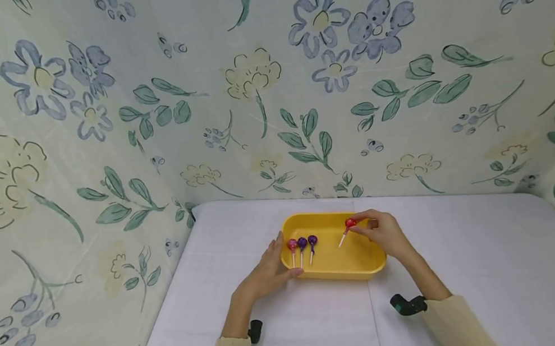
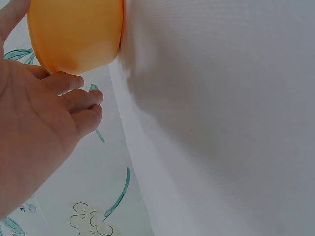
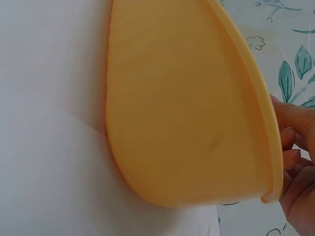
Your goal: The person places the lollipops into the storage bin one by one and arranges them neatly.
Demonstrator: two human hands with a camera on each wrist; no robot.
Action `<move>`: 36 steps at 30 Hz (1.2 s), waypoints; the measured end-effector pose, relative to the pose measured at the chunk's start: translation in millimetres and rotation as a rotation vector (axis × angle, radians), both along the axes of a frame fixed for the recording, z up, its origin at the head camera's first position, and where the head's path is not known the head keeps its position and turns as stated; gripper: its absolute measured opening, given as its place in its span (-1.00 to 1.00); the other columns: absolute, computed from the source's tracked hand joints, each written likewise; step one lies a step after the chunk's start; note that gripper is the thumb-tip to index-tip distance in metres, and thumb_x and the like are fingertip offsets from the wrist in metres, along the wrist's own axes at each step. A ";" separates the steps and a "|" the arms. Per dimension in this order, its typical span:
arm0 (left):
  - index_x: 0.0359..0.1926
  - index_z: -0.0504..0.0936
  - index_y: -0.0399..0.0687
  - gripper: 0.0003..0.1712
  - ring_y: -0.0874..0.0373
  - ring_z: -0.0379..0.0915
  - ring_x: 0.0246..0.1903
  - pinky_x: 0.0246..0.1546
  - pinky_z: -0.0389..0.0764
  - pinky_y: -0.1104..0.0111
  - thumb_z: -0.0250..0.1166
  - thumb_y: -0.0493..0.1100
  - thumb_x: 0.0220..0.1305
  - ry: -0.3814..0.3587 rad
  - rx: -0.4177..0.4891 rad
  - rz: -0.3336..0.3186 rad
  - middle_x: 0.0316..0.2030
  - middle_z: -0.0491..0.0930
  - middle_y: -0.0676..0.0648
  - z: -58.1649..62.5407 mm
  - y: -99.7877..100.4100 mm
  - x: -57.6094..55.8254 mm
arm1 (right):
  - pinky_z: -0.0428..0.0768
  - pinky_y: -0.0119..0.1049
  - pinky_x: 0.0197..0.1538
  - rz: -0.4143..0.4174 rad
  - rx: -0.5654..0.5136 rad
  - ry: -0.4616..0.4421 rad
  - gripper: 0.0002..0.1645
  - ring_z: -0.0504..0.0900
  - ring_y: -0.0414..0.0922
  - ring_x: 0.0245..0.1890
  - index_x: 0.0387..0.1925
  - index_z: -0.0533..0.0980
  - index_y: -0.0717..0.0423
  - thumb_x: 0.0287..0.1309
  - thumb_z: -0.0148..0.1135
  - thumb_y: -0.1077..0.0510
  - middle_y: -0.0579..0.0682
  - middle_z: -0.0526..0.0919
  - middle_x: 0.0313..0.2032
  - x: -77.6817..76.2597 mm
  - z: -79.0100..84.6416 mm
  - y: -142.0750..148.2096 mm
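Note:
A yellow plastic tray (image 1: 331, 274) sits on the white-covered table. In its left part lie a pink lollipop (image 1: 292, 244) and two purple lollipops, one (image 1: 302, 242) in the middle and another (image 1: 312, 240) to its right, sticks toward me. My left hand (image 1: 262, 270) holds the tray's left end, thumb at the near rim and fingers along the side. Over the tray's right part, my right hand (image 1: 384, 233) pinches a red lollipop (image 1: 350, 223) by its head, the white stick slanting down. In the right wrist view the tray wall (image 3: 182, 113) hides that lollipop.
The white cloth (image 1: 468, 243) spreads around the tray on both sides. Behind the table hangs a floral curtain (image 1: 266, 157), which also runs down the left side. A dark wrist device (image 1: 407, 304) sits at the right wrist.

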State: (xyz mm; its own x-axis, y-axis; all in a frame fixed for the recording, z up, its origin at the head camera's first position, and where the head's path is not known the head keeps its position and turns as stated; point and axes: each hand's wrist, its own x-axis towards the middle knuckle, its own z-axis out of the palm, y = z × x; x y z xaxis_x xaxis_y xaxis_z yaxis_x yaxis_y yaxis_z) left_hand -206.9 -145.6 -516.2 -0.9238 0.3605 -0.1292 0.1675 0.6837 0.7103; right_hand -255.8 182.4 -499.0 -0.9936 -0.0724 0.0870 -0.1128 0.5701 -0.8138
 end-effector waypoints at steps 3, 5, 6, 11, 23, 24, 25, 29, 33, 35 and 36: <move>0.69 -0.29 0.09 0.23 -0.19 -0.32 0.67 0.63 -0.07 -0.17 0.30 0.33 0.36 0.001 0.000 0.002 0.68 -0.22 -0.17 0.0 0.1 -0.4 | 0.49 -0.48 -0.49 0.079 0.092 0.002 -0.63 0.46 -0.08 -0.50 0.08 0.69 0.19 0.26 0.45 0.18 0.19 0.69 -0.14 -6.8 0.2 -13.9; 0.69 -0.29 0.08 0.23 -0.19 -0.31 0.67 0.63 -0.07 -0.17 0.30 0.32 0.36 0.001 0.001 0.003 0.68 -0.22 -0.17 -0.2 0.5 -0.9 | 0.50 -0.46 -0.48 0.117 0.117 -0.024 -0.66 0.46 -0.09 -0.52 0.05 0.71 0.17 0.25 0.45 0.18 0.18 0.72 -0.10 -11.3 0.0 -23.2; 0.69 -0.29 0.08 0.23 -0.19 -0.31 0.67 0.64 -0.08 -0.17 0.31 0.32 0.36 0.001 0.003 0.002 0.68 -0.22 -0.17 -0.3 0.7 -0.9 | 0.50 -0.46 -0.48 0.136 0.126 -0.034 -0.67 0.46 -0.10 -0.52 0.04 0.72 0.16 0.25 0.45 0.18 0.17 0.74 -0.07 -13.8 -0.9 -27.3; 0.69 -0.30 0.08 0.22 -0.19 -0.34 0.67 0.65 -0.12 -0.15 0.30 0.31 0.37 0.003 0.006 -0.008 0.68 -0.24 -0.14 -2.8 -0.8 -2.0 | 0.54 -0.40 -0.40 0.206 0.166 -0.060 -0.73 0.50 -0.11 -0.47 -0.05 0.75 0.16 0.22 0.47 0.18 0.11 0.79 -0.12 -24.7 -8.9 -43.3; 0.68 -0.30 0.09 0.22 -0.17 -0.36 0.67 0.65 -0.14 -0.13 0.30 0.32 0.37 -0.005 0.008 -0.014 0.69 -0.26 -0.12 -2.2 -1.6 -4.0 | 0.70 -0.06 0.09 0.233 0.234 -0.070 -0.79 0.61 -0.06 -0.17 -0.11 0.75 0.17 0.23 0.47 0.21 0.07 0.80 -0.15 -26.2 -20.0 -57.5; 0.68 -0.30 0.09 0.22 -0.18 -0.35 0.67 0.65 -0.13 -0.13 0.30 0.31 0.37 -0.002 0.007 -0.015 0.69 -0.26 -0.11 -1.8 -1.3 -4.0 | 0.70 -0.07 0.09 0.232 0.237 -0.073 -0.80 0.61 -0.07 -0.18 -0.11 0.75 0.17 0.23 0.46 0.20 0.07 0.80 -0.15 -26.5 -20.6 -57.4; 0.68 -0.30 0.08 0.22 -0.18 -0.34 0.67 0.65 -0.12 -0.13 0.30 0.31 0.37 -0.001 0.008 -0.016 0.68 -0.26 -0.11 -1.7 -1.2 -3.9 | 0.69 -0.07 0.09 0.231 0.241 -0.072 -0.80 0.60 -0.08 -0.18 -0.11 0.75 0.16 0.24 0.46 0.20 0.06 0.80 -0.14 -26.7 -21.2 -57.4; 0.68 -0.30 0.07 0.23 -0.20 -0.33 0.67 0.64 -0.10 -0.15 0.30 0.31 0.37 0.000 0.013 -0.017 0.68 -0.25 -0.13 -1.6 -1.2 -3.9 | 0.69 -0.06 0.11 0.231 0.243 -0.071 -0.79 0.61 -0.08 -0.17 -0.10 0.75 0.16 0.24 0.46 0.19 0.05 0.80 -0.13 -27.2 -22.3 -58.2; 0.69 -0.31 0.08 0.23 -0.21 -0.33 0.67 0.64 -0.10 -0.16 0.31 0.31 0.36 -0.007 0.015 -0.011 0.69 -0.25 -0.14 -1.1 -1.0 -3.6 | 0.70 -0.03 0.17 0.229 0.239 -0.080 -0.76 0.62 -0.08 -0.15 -0.07 0.74 0.16 0.24 0.47 0.19 0.05 0.80 -0.11 -26.9 -21.6 -60.5; 0.69 -0.30 0.09 0.23 -0.20 -0.33 0.67 0.64 -0.10 -0.16 0.31 0.31 0.36 -0.010 0.013 -0.008 0.68 -0.25 -0.14 -0.8 -0.8 -3.3 | 0.70 -0.03 0.18 0.226 0.243 -0.085 -0.75 0.62 -0.08 -0.14 -0.06 0.73 0.17 0.24 0.46 0.19 0.06 0.80 -0.11 -26.5 -20.7 -61.6; 0.69 -0.30 0.08 0.23 -0.20 -0.33 0.67 0.64 -0.10 -0.16 0.31 0.31 0.36 -0.010 0.012 -0.007 0.68 -0.24 -0.14 -0.7 -0.7 -3.1 | 0.70 -0.03 0.18 0.227 0.245 -0.086 -0.75 0.62 -0.08 -0.15 -0.06 0.73 0.17 0.24 0.46 0.19 0.06 0.79 -0.10 -26.3 -20.1 -62.2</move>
